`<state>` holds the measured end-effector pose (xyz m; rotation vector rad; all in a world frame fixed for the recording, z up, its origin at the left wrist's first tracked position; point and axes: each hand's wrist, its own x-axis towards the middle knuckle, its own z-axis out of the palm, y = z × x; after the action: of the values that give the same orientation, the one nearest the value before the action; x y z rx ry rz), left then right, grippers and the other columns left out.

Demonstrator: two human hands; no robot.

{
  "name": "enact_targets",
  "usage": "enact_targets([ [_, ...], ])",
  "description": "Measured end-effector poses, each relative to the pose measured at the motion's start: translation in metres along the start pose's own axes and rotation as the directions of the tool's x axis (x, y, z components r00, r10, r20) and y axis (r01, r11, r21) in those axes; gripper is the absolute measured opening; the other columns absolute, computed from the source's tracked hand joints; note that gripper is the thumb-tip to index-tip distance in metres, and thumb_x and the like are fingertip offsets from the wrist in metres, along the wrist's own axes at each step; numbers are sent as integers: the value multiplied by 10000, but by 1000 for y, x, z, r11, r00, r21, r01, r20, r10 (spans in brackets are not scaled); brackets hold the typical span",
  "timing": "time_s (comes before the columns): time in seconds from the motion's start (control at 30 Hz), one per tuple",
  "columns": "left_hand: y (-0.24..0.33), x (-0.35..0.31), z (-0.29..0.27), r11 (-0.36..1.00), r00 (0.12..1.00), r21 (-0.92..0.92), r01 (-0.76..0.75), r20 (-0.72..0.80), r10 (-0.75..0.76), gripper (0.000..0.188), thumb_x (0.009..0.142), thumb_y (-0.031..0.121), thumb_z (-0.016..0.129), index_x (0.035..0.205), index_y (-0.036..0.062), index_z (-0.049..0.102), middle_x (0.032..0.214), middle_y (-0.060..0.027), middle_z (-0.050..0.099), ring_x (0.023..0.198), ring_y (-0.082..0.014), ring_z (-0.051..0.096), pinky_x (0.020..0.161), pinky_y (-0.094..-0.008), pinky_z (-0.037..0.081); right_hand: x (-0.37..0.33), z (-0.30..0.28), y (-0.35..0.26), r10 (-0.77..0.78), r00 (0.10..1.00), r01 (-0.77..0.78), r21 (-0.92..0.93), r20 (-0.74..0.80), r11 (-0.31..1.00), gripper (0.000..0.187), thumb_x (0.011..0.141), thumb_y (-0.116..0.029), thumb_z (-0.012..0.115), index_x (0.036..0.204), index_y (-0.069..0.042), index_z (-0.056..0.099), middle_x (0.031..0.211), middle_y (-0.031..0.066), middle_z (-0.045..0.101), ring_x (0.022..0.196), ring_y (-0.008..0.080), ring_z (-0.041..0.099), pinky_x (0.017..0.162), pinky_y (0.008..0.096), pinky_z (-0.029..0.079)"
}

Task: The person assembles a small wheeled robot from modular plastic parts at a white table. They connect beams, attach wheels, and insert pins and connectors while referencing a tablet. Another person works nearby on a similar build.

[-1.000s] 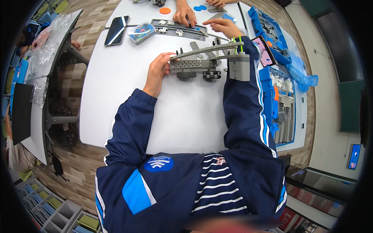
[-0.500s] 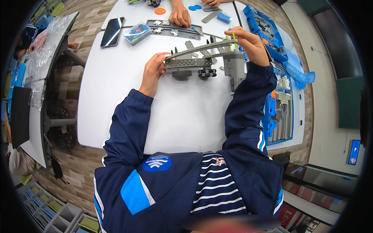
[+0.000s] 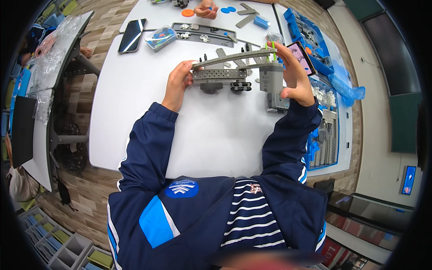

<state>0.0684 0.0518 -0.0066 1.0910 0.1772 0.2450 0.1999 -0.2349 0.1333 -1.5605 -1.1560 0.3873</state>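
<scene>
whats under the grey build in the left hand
Beneath the grey build, a dark wheel and a black roller wheel show; its far underside is covered.

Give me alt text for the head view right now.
A person's left hand holds one end of a gray wheeled model at a white table, right hand curved around its gray block. Beyond lie a dark phone, a gray parts tray and a clear box.

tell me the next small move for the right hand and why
Probably press the green pins down: they stick up above the curved gray beam, the right hand is at the box beneath them, and the left hand holds the other end.
</scene>
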Motion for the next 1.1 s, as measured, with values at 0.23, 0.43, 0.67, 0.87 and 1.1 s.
enact_targets([
  [0.23, 0, 1, 0, 1000, 1000, -28, -4, -11, 3, 260, 972, 318, 567, 1085, 92, 629, 969, 21, 662, 703, -24, 406, 670, -198, 367, -6, 9, -7, 23, 996, -23, 0, -91, 1000, 1060, 651, -446, 884, 1493, -42, 383, 1462, 125, 431, 1386, 260, 380, 1106, 459, 315],
  [0.43, 7, -2, 5, 997, 999, 66, -47, 22, 46, 429, 974, 287, 539, 1358, 99, 492, 1029, -30, 651, 753, -27, 421, 694, -204, 355, -8, 7, -6, 54, 994, -51, 33, -92, 998, 1072, 642, -431, 887, 1500, -48, 372, 1474, 122, 418, 1386, 261, 379, 1105, 466, 316],
  [0.67, 7, 0, 7, 963, 986, 212, -168, 39, 163, 483, 928, 168, 662, 1370, 140, 469, 1075, -53, 668, 884, -52, 531, 707, -204, 379, -13, 15, -22, 73, 997, -70, -204, 7, 977, 1238, 551, -314, 953, 1557, -115, 259, 1519, 104, 344, 1407, 269, 352, 1109, 508, 324],
  [0.87, 3, 5, 2, 958, 982, 214, -189, 37, 185, 394, 924, 163, 694, 1269, 109, 512, 1064, -9, 665, 844, -46, 542, 679, -208, 414, -6, 21, -22, 73, 994, -92, -253, -83, 963, 1095, 592, -177, 895, 1529, -129, 332, 1464, 91, 390, 1401, 264, 357, 1108, 499, 338],
  [1.1, 1, 10, -3, 951, 975, 212, -224, 38, 220, 348, 925, 158, 693, 1220, 100, 517, 1074, -11, 659, 897, -51, 564, 647, -197, 434, -8, 20, -16, 135, 981, -159, -180, -137, 971, 971, 573, -104, 839, 1451, -52, 427, 1415, 94, 415, 1375, 245, 366, 1116, 448, 299],
])
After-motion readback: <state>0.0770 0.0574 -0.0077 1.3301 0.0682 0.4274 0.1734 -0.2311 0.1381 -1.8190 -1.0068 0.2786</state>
